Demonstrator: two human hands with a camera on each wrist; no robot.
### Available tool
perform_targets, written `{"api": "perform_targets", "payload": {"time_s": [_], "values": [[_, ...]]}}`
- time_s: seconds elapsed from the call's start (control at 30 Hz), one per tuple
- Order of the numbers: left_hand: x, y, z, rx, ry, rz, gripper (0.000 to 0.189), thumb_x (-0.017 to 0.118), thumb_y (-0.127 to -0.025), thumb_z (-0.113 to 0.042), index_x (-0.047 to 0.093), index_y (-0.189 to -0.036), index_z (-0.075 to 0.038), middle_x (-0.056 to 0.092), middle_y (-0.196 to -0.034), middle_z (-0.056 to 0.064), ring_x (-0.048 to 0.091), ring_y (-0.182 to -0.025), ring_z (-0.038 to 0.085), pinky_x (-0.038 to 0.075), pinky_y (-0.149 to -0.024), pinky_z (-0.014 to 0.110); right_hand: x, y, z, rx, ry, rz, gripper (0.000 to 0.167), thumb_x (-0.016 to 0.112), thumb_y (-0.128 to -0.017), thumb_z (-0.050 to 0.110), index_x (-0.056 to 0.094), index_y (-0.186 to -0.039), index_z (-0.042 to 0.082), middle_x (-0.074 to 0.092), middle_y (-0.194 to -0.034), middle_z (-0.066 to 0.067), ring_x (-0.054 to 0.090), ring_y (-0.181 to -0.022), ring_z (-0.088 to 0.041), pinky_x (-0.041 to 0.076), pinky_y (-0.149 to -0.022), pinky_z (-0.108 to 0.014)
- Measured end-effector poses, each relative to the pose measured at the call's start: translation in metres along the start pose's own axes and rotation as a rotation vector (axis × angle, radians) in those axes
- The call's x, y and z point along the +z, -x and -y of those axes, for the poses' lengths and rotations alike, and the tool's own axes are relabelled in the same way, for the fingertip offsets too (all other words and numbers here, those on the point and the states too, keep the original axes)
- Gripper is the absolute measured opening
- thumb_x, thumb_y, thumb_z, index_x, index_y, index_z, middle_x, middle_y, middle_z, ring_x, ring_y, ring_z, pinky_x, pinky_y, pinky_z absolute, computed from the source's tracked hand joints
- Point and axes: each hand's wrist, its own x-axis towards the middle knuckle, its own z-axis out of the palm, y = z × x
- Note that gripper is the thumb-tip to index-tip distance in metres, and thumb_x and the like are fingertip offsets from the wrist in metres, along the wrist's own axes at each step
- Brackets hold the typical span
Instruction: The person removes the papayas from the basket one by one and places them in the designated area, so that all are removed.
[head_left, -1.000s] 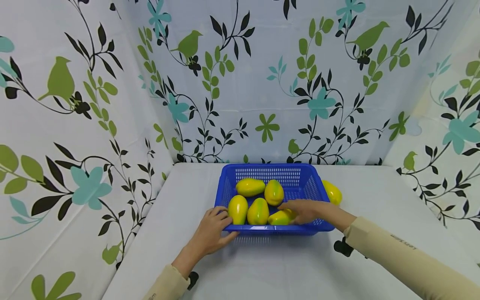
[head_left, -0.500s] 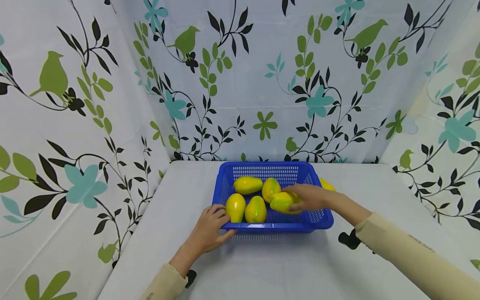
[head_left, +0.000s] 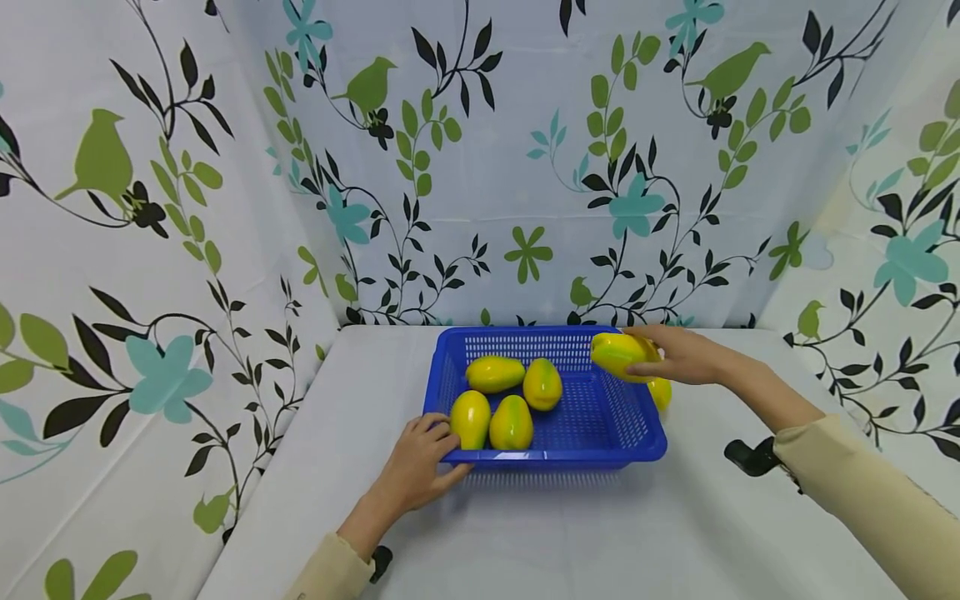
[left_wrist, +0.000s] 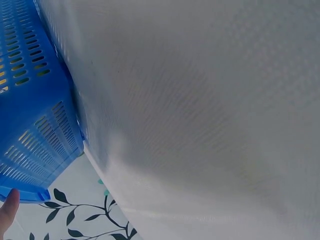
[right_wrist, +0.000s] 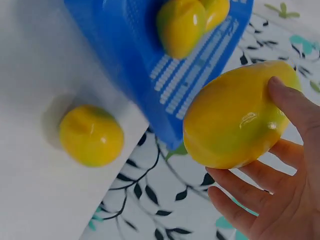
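A blue plastic basket (head_left: 585,455) with perforated sides stands on the white table. Several glossy yellow-green mangoes lie in its left half, among them a front mango (head_left: 512,423). My left hand (head_left: 420,467) grips the basket's front left corner, fingers over the rim and thumb outside; in the left wrist view a fingertip (left_wrist: 11,202) touches the rim. Above the basket's right rim, my right hand (head_left: 678,354) holds another mango (right_wrist: 240,117) between thumb and fingers. Just right of the basket, a loose mango (right_wrist: 91,136) lies on the table, partly hidden in the head view.
White cloth (head_left: 555,533) covers the table around the basket. A patterned curtain (head_left: 525,167) with birds and leaves hangs behind the table and along both sides. Dark wrist devices, such as one by the right sleeve (head_left: 847,467), sit on both wrists.
My right hand has lifted a mango from the basket's front middle and carried it up and right, over the right rim. The left hand keeps its grip on the corner.
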Motion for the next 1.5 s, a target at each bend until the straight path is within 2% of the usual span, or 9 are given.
{"api": "perform_targets", "payload": {"time_s": [0.13,0.3,0.5,0.7,0.87,1.07,1.27,1.5], "values": [[0.0,0.002,0.001,-0.015,0.01,-0.01,0.033,0.072,-0.084,-0.043,0.073,-0.097,-0.014,0.068,-0.102,0.002,0.055,-0.111,0.025,0.044,-0.099,0.05,-0.002,0.004,-0.023,0.03,-0.065,-0.022,0.06,0.066,-0.093,0.036,0.049,-0.138,-0.001,0.061,-0.123,-0.017,0.058,-0.11,-0.037,0.052,-0.088,-0.054],[0.001,0.003,0.002,-0.02,0.015,-0.011,0.031,0.073,-0.084,-0.042,0.072,-0.097,-0.014,0.068,-0.102,0.002,0.055,-0.112,0.025,0.044,-0.1,0.05,0.003,0.011,-0.055,0.118,-0.158,-0.039,0.061,0.063,-0.096,0.032,0.045,-0.139,-0.007,0.057,-0.126,-0.025,0.057,-0.111,-0.045,0.054,-0.086,-0.053],[0.002,-0.001,0.0,0.011,0.029,-0.033,0.027,0.073,-0.083,-0.04,0.069,-0.092,-0.015,0.067,-0.098,0.001,0.055,-0.111,0.025,0.045,-0.099,0.049,0.011,0.021,-0.086,0.244,-0.143,-0.063,0.066,0.058,-0.097,0.04,0.044,-0.139,-0.01,0.052,-0.13,-0.032,0.051,-0.115,-0.05,0.05,-0.087,-0.06],[0.0,-0.002,-0.001,0.015,0.025,-0.027,0.027,0.072,-0.084,-0.041,0.068,-0.091,-0.015,0.067,-0.098,0.0,0.055,-0.112,0.024,0.044,-0.101,0.048,0.021,0.026,-0.106,0.34,-0.107,-0.066,0.07,0.055,-0.098,0.043,0.043,-0.134,-0.016,0.053,-0.124,-0.037,0.054,-0.108,-0.05,0.051,-0.085,-0.059],[-0.001,-0.002,-0.002,0.013,0.021,-0.02,0.027,0.072,-0.085,-0.041,0.069,-0.092,-0.015,0.067,-0.099,0.0,0.055,-0.113,0.024,0.044,-0.101,0.047,0.033,0.03,-0.116,0.437,-0.069,-0.071,0.076,0.054,-0.097,0.047,0.041,-0.129,-0.021,0.056,-0.111,-0.037,0.058,-0.092,-0.042,0.052,-0.08,-0.054],[-0.002,0.0,-0.002,0.007,0.019,-0.013,0.028,0.072,-0.085,-0.041,0.069,-0.093,-0.015,0.067,-0.1,0.001,0.055,-0.113,0.024,0.044,-0.102,0.048,0.047,0.032,-0.123,0.582,-0.001,-0.04,0.08,0.054,-0.094,0.051,0.041,-0.124,-0.022,0.056,-0.092,-0.026,0.053,-0.079,-0.034,0.047,-0.067,-0.041],[-0.003,-0.001,-0.002,0.009,0.03,-0.015,0.026,0.072,-0.085,-0.04,0.068,-0.091,-0.015,0.067,-0.1,0.0,0.054,-0.113,0.024,0.044,-0.102,0.048,0.056,0.029,-0.122,0.637,0.032,-0.004,0.077,0.057,-0.092,0.05,0.045,-0.116,-0.022,0.054,-0.081,-0.019,0.052,-0.074,-0.031,0.044,-0.064,-0.038],[-0.003,-0.001,-0.002,0.015,0.032,-0.005,0.026,0.07,-0.086,-0.04,0.069,-0.092,-0.015,0.067,-0.1,0.0,0.054,-0.113,0.023,0.044,-0.102,0.047,0.062,0.024,-0.115,0.691,0.059,0.043,0.068,0.052,-0.094,0.048,0.048,-0.106,-0.018,0.049,-0.075,-0.015,0.051,-0.07,-0.03,0.042,-0.064,-0.04]]}}
